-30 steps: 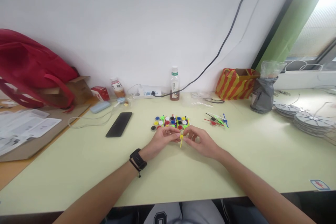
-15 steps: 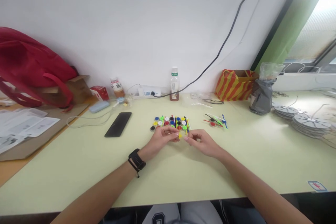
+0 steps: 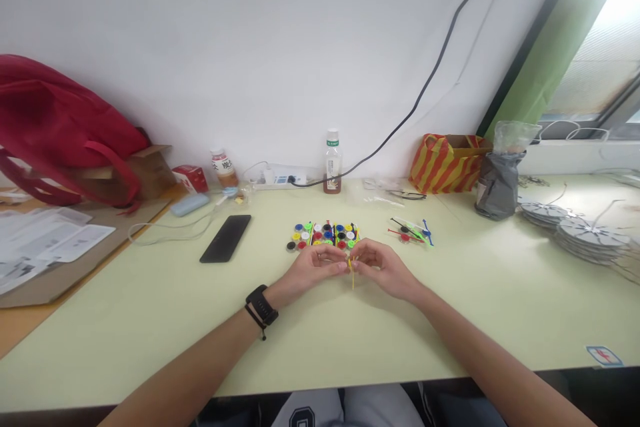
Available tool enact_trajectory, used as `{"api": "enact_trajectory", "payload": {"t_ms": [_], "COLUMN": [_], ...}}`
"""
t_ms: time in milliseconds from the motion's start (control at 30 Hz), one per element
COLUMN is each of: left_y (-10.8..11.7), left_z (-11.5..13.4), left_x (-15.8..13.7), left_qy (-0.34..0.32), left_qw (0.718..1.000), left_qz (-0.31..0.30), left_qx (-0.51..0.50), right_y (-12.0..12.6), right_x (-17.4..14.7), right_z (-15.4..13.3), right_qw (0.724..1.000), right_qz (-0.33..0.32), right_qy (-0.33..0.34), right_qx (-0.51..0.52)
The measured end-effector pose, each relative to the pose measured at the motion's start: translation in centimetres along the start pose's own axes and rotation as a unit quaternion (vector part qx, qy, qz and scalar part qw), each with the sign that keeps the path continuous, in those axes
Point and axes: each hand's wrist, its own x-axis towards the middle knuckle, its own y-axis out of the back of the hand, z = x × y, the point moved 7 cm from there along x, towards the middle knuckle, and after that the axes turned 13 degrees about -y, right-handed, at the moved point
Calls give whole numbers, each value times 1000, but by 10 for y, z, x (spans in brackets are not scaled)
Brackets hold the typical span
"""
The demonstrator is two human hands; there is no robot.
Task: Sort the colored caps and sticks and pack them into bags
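Note:
My left hand (image 3: 314, 272) and my right hand (image 3: 383, 271) meet just in front of a cluster of small round coloured pieces (image 3: 327, 233). Between the fingertips of both is a small yellow plastic piece (image 3: 353, 275), its thin stem pointing down toward me. Thumb and fingers of each hand are closed on it; its upper part is partly hidden. Thin coloured sticks stand or lie among the round pieces, whose front row is partly covered by my hands. To the right lies a loose group of thin coloured plastic sticks (image 3: 414, 233), red, black, green and blue.
A black phone (image 3: 225, 238) lies left of my hands. Along the wall are a tea bottle (image 3: 332, 163), a power strip (image 3: 285, 175), a pink-capped bottle (image 3: 223, 168) and a striped bag (image 3: 443, 163). Stacked metal discs (image 3: 593, 237) sit at right, papers (image 3: 45, 250) at left.
My right hand has moved left to join my left hand at the yellow piece. The piece's thin stem now hangs between the fingertips of both hands.

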Motion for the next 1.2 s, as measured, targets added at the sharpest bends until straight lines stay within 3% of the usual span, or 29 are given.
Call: {"api": "enact_trajectory", "payload": {"t_ms": [133, 333, 400, 567, 633, 733, 833, 900, 1000, 1200], "left_y": [0, 1, 0, 0, 0, 0, 0, 0, 0, 0], "left_z": [-1, -3, -3, -4, -5, -7, -9, -10, -11, -12], "left_x": [-1, -1, -2, -1, -1, -1, -2, -1, -1, -2], "left_qy": [17, 33, 37, 43, 43, 47, 46, 42, 39, 41], "left_qw": [1000, 999, 998, 998, 998, 998, 998, 998, 999, 998], "left_qz": [8, 5, 4, 3, 1, -3, -7, -8, -15, -24], "left_qx": [10, 41, 41, 37, 36, 34, 33, 34, 34, 34], "right_y": [14, 71, 82, 79, 89, 125, 162, 173, 166, 123], "right_x": [1, -10, -10, -1, -2, -11, -19, -17, -9, 4], "right_z": [0, -6, 2, 27, 27, 25, 41, 56, 68, 55], "right_qw": [998, 949, 939, 892, 869, 830, 786, 798, 839, 900], "right_qz": [55, 273, 284, 209, 250, 381, 458, 422, 322, 179], "right_qy": [16, 80, 61, -32, -37, -45, -122, -168, -182, -64], "right_qx": [4, -133, -181, -400, -425, -404, -396, -397, -400, -393]}}
